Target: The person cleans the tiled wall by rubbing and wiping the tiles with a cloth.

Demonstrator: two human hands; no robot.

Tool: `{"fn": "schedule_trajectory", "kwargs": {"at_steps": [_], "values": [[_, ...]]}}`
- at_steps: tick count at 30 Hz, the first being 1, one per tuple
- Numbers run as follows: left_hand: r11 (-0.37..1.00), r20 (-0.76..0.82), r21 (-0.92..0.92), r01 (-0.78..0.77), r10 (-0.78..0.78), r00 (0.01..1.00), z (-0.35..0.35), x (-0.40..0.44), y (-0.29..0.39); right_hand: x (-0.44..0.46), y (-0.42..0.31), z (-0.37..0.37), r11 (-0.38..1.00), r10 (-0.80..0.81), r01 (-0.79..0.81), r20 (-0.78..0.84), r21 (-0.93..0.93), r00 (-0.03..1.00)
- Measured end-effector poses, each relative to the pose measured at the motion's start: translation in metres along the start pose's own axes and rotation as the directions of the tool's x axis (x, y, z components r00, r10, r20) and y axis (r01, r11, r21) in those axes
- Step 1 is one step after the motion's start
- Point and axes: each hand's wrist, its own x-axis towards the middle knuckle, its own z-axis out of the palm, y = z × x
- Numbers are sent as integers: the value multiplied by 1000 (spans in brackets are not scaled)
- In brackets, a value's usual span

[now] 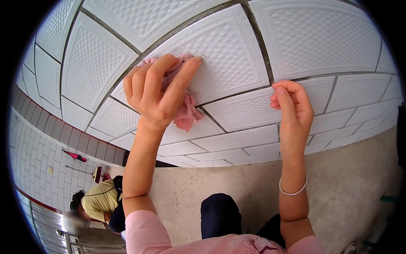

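A pale bangle (292,193) circles the wrist of the right hand (293,101), its fingers curled, thumb meeting forefinger, just beside the wall. The left hand (155,91) has its fingers grasping a pink cloth (185,113) against the white tiled wall (224,53). Farther off, a person in a yellow shirt (100,198) bends forward.

cloth (186,116): pink | tiles (224,51): white, diamond-embossed | grout (258,42): grey | trousers (220,216): navy
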Motion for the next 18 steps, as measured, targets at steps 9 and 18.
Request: {"fn": "schedule_trajectory", "kwargs": {"at_steps": [9,18], "values": [[1000,15,-3,12,-12,1000,-1,3,2,0,0,1,1000,-4,4,-4,-7,1000],[999,-16,-36,18,-19,1000,5,9,8,1,1,-1,1000,-1,1,5,-9,1000]]}}
